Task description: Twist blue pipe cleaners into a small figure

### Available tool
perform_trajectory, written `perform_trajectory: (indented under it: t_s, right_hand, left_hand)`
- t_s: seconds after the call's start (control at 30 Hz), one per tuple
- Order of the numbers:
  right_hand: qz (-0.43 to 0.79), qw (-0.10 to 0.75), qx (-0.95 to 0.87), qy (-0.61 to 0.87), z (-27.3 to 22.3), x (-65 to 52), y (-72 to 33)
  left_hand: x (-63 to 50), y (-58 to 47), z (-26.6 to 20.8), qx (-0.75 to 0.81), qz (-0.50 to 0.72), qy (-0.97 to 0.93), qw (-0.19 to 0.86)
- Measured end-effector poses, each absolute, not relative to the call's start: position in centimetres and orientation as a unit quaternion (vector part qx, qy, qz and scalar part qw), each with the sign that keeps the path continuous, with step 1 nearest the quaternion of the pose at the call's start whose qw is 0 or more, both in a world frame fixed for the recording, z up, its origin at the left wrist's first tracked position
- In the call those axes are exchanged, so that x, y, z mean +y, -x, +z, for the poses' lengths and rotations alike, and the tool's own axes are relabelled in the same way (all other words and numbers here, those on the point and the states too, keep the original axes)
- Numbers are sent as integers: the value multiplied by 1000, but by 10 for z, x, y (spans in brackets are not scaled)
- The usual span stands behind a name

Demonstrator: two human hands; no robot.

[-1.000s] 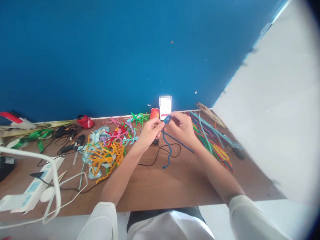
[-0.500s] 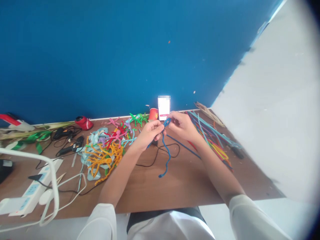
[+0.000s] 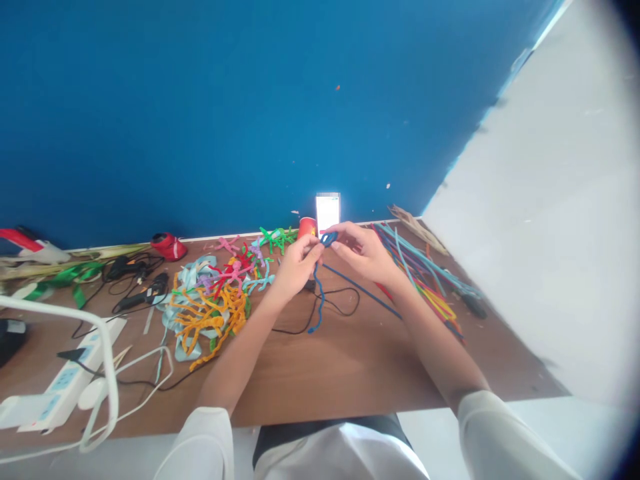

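Note:
My left hand (image 3: pixel 300 263) pinches a blue pipe cleaner (image 3: pixel 329 238) that is bent into a small loop. Thumb and forefinger of my right hand (image 3: pixel 361 252) close on the other side of that loop. From below my left fingers a loose end of it dangles toward the table. A straight blue pipe cleaner (image 3: pixel 363 290) runs on the table beneath my hands to the right. Just behind my fingers stands a lit phone (image 3: pixel 328 212), beside a red cup (image 3: pixel 307 227).
Orange twisted pipe cleaners (image 3: pixel 210 320) and pink figures (image 3: pixel 235 272) are heaped on the left. Loose coloured pipe cleaners (image 3: pixel 425 267) lie to the right. A power strip (image 3: pixel 70 377), a white tube frame (image 3: pixel 111 373) and a glue gun (image 3: pixel 145 292) occupy the left. A black cable (image 3: pixel 300 330) curls mid-table.
The blue loop has turned flatter and shifted slightly left between my fingers. Its hanging end has swung left and up. My right fingers have spread a little around the loop.

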State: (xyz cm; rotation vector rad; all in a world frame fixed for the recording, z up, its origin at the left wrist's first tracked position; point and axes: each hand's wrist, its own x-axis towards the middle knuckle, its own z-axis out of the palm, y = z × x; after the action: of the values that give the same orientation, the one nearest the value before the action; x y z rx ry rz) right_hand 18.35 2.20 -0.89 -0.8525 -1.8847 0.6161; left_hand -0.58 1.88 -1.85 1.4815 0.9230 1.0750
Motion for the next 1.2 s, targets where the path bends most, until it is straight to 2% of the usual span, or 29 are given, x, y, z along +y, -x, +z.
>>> perform_trajectory:
  t_s: [0.27,0.53,0.73,1.2]
  right_hand:
    - [260,519,-740,340,-10,22,-180]
    - [266,534,-714,368,-9,17,-177]
    - [227,527,-737,359,-11,16,-177]
    - [176,473,-794,340,2,14,-193]
  left_hand:
    - [6,3,-12,416,465,-698,352]
    - [4,1,-10,408,470,-733,275]
    - [7,2,-13,417,456,-756,217]
    - [19,17,-22,401,383,-829,-74]
